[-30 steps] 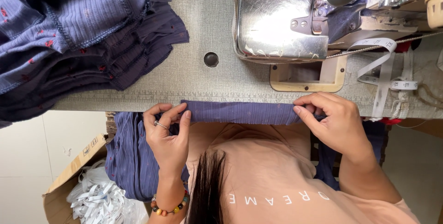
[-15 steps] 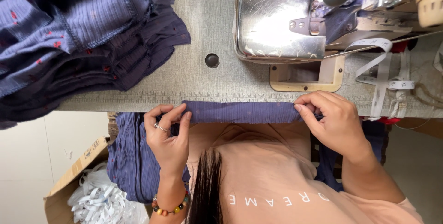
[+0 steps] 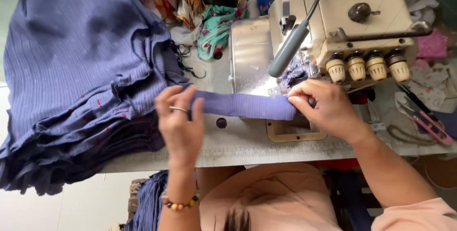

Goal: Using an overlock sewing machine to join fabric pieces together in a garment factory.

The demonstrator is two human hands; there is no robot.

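The left hand [image 3: 180, 122] was closed on one end of a narrow strip of purple-blue cloth [image 3: 247, 105], with the fingers curled over its top edge and a thin ring on one finger. The right hand [image 3: 323, 109] pinched the other end of the strip between thumb and fingertips, just in front of the needle area of the sewing machine [image 3: 342, 26]. The strip was stretched flat and straight between the two hands, above the grey table [image 3: 247, 147], and its surface looked soft and finely ribbed.

The machine had a cream, boxy body with four round tension knobs in a row and a shiny metal plate beside it. On the left side of the table lay a thick pile of striped blue garments [image 3: 81, 83], folded in many layers, with small red dots on the cloth. A beaded bracelet [image 3: 180, 203] sat on the left wrist. Pink thread snips [image 3: 431, 125] lay on the right, well apart from the hands.
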